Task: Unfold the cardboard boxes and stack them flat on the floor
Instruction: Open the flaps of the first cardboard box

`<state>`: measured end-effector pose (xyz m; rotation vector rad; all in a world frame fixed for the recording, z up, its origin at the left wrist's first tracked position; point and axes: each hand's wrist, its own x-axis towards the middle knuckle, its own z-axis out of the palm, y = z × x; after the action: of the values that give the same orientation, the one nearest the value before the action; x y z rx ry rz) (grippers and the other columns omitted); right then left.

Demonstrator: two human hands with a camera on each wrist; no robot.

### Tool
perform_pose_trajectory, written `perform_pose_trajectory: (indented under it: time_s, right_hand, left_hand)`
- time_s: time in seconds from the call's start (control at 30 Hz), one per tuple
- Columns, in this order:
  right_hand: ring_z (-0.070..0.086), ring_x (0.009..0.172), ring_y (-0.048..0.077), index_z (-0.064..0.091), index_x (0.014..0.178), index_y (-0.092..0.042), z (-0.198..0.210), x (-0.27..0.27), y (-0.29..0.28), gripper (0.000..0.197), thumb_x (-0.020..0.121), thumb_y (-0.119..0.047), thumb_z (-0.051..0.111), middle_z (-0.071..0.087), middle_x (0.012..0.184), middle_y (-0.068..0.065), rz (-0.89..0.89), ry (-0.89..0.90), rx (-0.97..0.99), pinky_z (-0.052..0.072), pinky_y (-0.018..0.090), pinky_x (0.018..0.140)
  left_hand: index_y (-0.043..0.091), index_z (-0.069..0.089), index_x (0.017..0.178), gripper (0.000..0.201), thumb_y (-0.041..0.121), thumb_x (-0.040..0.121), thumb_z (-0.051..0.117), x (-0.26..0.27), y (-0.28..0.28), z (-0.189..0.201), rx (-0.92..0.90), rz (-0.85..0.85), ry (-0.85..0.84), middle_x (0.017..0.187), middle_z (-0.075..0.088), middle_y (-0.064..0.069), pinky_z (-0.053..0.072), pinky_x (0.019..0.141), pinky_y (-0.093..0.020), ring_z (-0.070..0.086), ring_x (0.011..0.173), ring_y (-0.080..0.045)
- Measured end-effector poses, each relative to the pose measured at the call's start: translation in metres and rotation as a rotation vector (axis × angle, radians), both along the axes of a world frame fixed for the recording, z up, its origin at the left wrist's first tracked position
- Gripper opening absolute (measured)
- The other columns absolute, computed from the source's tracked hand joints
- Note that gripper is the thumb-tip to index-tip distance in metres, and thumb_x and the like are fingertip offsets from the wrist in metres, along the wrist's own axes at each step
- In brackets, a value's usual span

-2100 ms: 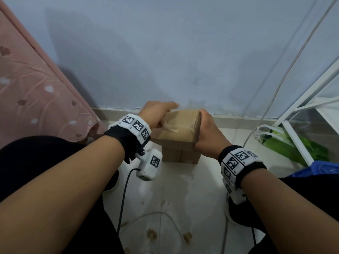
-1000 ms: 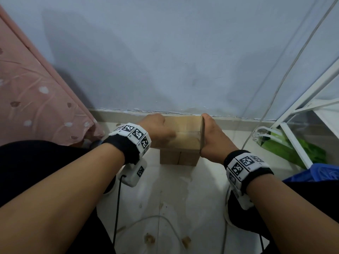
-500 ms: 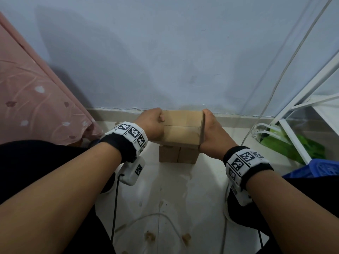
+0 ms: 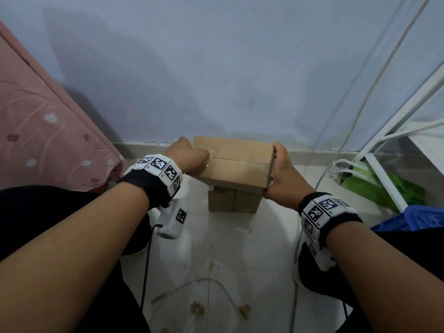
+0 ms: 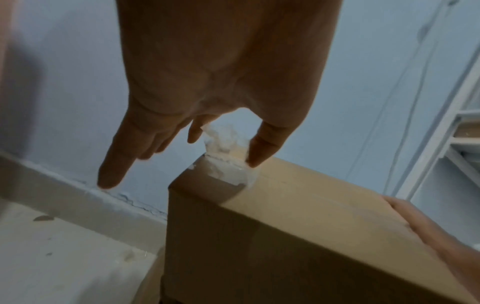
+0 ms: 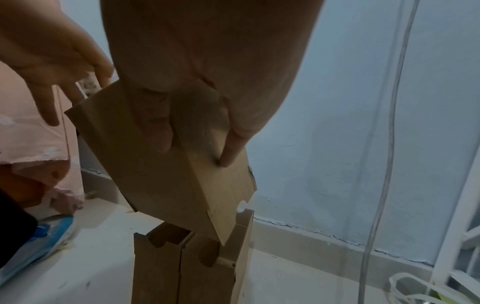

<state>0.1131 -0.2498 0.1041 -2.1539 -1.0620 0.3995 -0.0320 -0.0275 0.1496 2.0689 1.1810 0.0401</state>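
A brown cardboard box (image 4: 235, 164) hangs in the air between both hands, its top seam bare. My left hand (image 4: 189, 157) is at its left end. In the left wrist view the thumb and a finger of my left hand (image 5: 226, 144) pinch a crumpled wad of clear tape (image 5: 226, 164) still stuck to the corner of the box (image 5: 298, 226). My right hand (image 4: 281, 174) grips the right end, with fingers and thumb (image 6: 197, 144) curled over the end face of the box (image 6: 161, 174). Below stands a second cardboard box (image 4: 233, 200) on the floor, flaps open at its top (image 6: 187, 267).
A blue wall (image 4: 240, 68) with a skirting rises just behind the boxes. Pink fabric (image 4: 43, 131) hangs at the left. At the right are a white rack (image 4: 396, 150), a green bag (image 4: 384, 186) and a blue item (image 4: 413, 219). Cables (image 4: 216, 284) lie on the pale floor.
My left hand has gone from the box's top to its left end, dragging the tape off the top seam. The box has risen a little; the right hand keeps its grip.
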Motion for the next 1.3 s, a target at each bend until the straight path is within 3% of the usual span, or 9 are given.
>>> perform_pose_trajectory:
  time_s: [0.17, 0.3, 0.4, 0.47, 0.67, 0.8, 0.9, 1.13, 1.3]
  right_hand:
    - [0.048, 0.128, 0.023, 0.011, 0.153, -0.028, -0.003, 0.002, -0.004, 0.114, 0.065, -0.009, 0.082, 0.036, 0.146, -0.002, -0.002, 0.010, -0.031, 0.049, 0.046, 0.105]
    - [-0.004, 0.155, 0.013, -0.011, 0.157, -0.038, 0.007, -0.006, -0.005, 0.144, 0.060, -0.028, 0.095, -0.008, 0.168, -0.003, -0.027, -0.001, -0.053, 0.017, 0.034, 0.119]
    - [-0.014, 0.154, 0.013, -0.008, 0.157, -0.041, 0.023, -0.017, 0.002, 0.143, 0.059, -0.042, 0.095, -0.012, 0.168, -0.001, 0.002, -0.059, -0.051, 0.008, 0.035, 0.120]
    - [-0.013, 0.154, 0.019, -0.004, 0.159, -0.038, 0.033, -0.024, 0.007, 0.136, 0.062, -0.050, 0.091, -0.007, 0.169, 0.004, 0.067, -0.212, -0.164, 0.009, 0.045, 0.123]
    - [0.002, 0.154, 0.024, -0.007, 0.159, -0.027, 0.019, -0.034, 0.018, 0.131, 0.066, -0.061, 0.080, 0.009, 0.166, 0.005, 0.135, -0.445, -0.461, 0.010, 0.066, 0.118]
    - [0.025, 0.145, 0.028, 0.001, 0.159, -0.017, 0.010, -0.026, 0.008, 0.122, 0.070, -0.047, 0.080, 0.027, 0.155, 0.007, 0.080, -0.490, -0.528, 0.023, 0.064, 0.115]
    - [0.028, 0.141, 0.030, 0.001, 0.158, -0.016, 0.007, -0.023, 0.006, 0.123, 0.069, -0.043, 0.081, 0.029, 0.151, 0.008, 0.080, -0.481, -0.550, 0.026, 0.064, 0.113]
    - [0.023, 0.145, 0.032, -0.004, 0.158, -0.020, 0.005, -0.023, 0.004, 0.111, 0.078, -0.039, 0.070, 0.024, 0.155, 0.012, 0.018, -0.511, -0.565, 0.024, 0.069, 0.111]
    - [0.018, 0.148, 0.031, -0.009, 0.156, -0.026, 0.002, -0.026, 0.005, 0.131, 0.064, -0.056, 0.079, 0.019, 0.158, 0.008, 0.041, -0.454, -0.540, 0.021, 0.068, 0.113]
  left_hand:
    - [0.005, 0.062, 0.099, 0.027, 0.023, 0.079, 0.067, -0.005, -0.008, -0.003, -0.125, -0.009, -0.088, 0.098, 0.067, -0.016, 0.064, 0.070, -0.051, 0.070, 0.088, -0.034]
    - [0.003, 0.063, 0.096, 0.023, 0.020, 0.080, 0.065, -0.008, -0.007, -0.003, 0.046, -0.025, -0.081, 0.093, 0.066, -0.015, 0.064, 0.066, -0.045, 0.069, 0.080, -0.032]
    - [0.004, 0.061, 0.090, 0.014, 0.012, 0.080, 0.067, -0.007, -0.007, -0.003, 0.172, -0.085, -0.052, 0.091, 0.064, -0.013, 0.052, 0.057, -0.031, 0.063, 0.076, -0.030]
    - [0.006, 0.059, 0.084, 0.012, 0.008, 0.076, 0.069, -0.007, -0.010, -0.004, 0.197, -0.140, -0.019, 0.090, 0.063, -0.013, 0.043, 0.052, -0.026, 0.061, 0.073, -0.027]
    - [0.001, 0.061, 0.085, 0.011, 0.008, 0.077, 0.063, -0.006, -0.027, -0.006, 0.085, -0.219, -0.059, 0.086, 0.064, -0.013, 0.054, 0.052, -0.032, 0.066, 0.065, -0.031]
    - [-0.004, 0.067, 0.091, 0.019, 0.003, 0.078, 0.056, -0.003, -0.031, -0.001, 0.086, -0.240, -0.166, 0.087, 0.067, -0.017, 0.062, 0.071, -0.050, 0.069, 0.080, -0.038]
    - [-0.001, 0.068, 0.097, 0.019, 0.004, 0.083, 0.056, -0.002, -0.033, -0.001, 0.080, -0.303, -0.141, 0.083, 0.064, -0.015, 0.060, 0.079, -0.050, 0.068, 0.085, -0.036]
    - [-0.005, 0.069, 0.089, 0.026, -0.008, 0.087, 0.044, -0.002, -0.032, -0.002, -0.131, -0.240, -0.248, 0.092, 0.072, -0.027, 0.063, 0.069, -0.053, 0.075, 0.080, -0.038]
    - [0.005, 0.070, 0.075, 0.039, -0.013, 0.091, 0.039, -0.003, -0.035, -0.004, -0.261, -0.238, -0.289, 0.092, 0.067, -0.010, 0.063, 0.067, -0.044, 0.073, 0.079, -0.037]
